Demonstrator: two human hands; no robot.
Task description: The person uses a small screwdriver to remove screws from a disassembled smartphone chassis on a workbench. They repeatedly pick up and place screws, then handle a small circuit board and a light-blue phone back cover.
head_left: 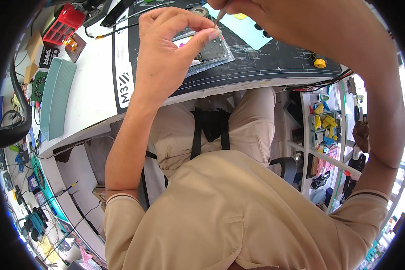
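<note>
Right hand (254, 12) cropped by top edge, dark device (213, 49) partly hidden (behind left hand (171, 42))

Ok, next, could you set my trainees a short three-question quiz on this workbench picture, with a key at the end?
1. True or false: the light blue panel lies to the right of the left hand.

2. Multiple choice: which hand grips the upper part of the slim tool?
A) left
B) right
C) neither

3. Short answer: what colour is the long tray on the white tabletop, left of the black mat?

Key:
1. True.
2. B, the right hand.
3. Greyish green.
</note>
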